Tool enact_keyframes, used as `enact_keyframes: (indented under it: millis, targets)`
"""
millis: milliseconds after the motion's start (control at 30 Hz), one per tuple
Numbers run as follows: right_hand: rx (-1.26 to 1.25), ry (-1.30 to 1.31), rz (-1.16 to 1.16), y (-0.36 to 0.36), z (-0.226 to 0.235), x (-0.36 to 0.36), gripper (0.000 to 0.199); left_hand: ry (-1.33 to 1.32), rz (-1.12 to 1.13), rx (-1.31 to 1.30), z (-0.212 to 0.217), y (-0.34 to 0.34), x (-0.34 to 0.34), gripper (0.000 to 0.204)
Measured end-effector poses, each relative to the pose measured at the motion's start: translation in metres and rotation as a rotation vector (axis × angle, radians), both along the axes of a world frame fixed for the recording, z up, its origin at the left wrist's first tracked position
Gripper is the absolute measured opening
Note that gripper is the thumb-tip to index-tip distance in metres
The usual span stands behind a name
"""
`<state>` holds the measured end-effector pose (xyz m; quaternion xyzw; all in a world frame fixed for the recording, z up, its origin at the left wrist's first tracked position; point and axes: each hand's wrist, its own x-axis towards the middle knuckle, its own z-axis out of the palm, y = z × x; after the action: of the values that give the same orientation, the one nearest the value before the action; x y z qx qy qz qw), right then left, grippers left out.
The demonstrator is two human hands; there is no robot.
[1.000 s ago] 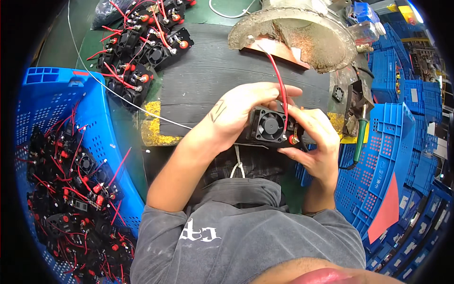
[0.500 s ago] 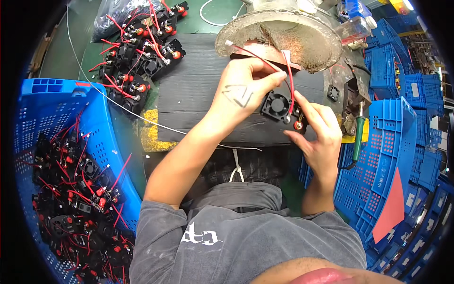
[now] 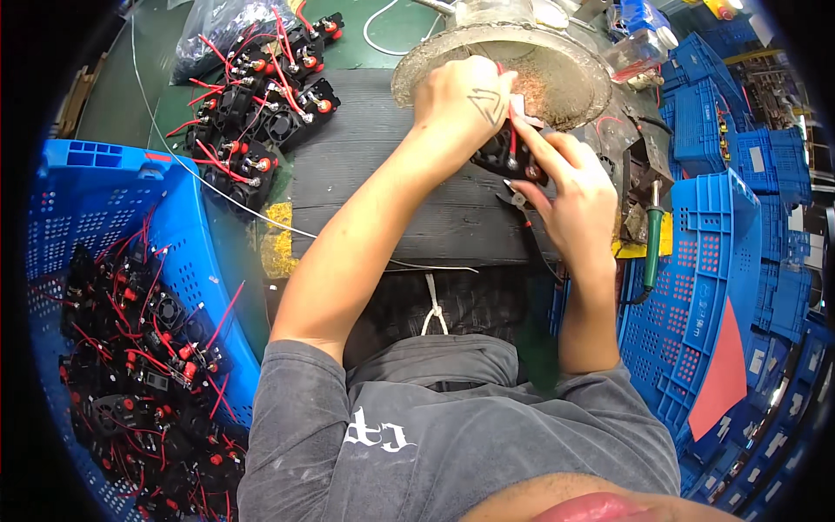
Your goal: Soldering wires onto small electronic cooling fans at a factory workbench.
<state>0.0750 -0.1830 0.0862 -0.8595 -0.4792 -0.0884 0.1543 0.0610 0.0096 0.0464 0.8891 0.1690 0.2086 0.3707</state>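
Both hands pinch the small black fan (image 3: 509, 157): the left hand (image 3: 461, 104) from above, the right hand (image 3: 570, 196) from below. It has moved up from the dark board (image 3: 383, 174) to the round metal dish's (image 3: 452, 61) rim; a fan pile (image 3: 261, 104) lies left of the dish.

Both hands grip 1 small black fan module (image 3: 507, 155) with red wires: left hand (image 3: 461, 104) above, right hand (image 3: 570, 193) below, beside a round crusted metal pot (image 3: 557, 74).
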Motion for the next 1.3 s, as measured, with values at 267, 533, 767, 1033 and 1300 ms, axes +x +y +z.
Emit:
enact_keyframes:
  millis: [267,533,767,1033,1300]
  targets:
    - [0.082,-0.037,-0.002,0.039,-0.030,0.026,0.063,-0.087,0.055,0.386,-0.014,0.006,-0.004,0.023]
    - [0.027,0.098,-0.076,0.036,-0.045,0.038,0.061,-0.103,0.017,0.515,-0.025,-0.009,-0.060,0.041]
    - [0.030,0.096,0.004,0.028,-0.051,0.042,0.061,-0.126,-0.037,0.627,-0.029,-0.005,-0.067,0.033]
    - [-0.041,0.059,0.128,0.023,-0.053,0.039,0.057,-0.151,-0.033,0.476,-0.029,-0.010,-0.076,0.030]
    - [-0.032,-0.096,0.093,0.021,-0.054,0.035,0.052,-0.070,0.021,0.580,-0.030,-0.014,-0.071,0.035]
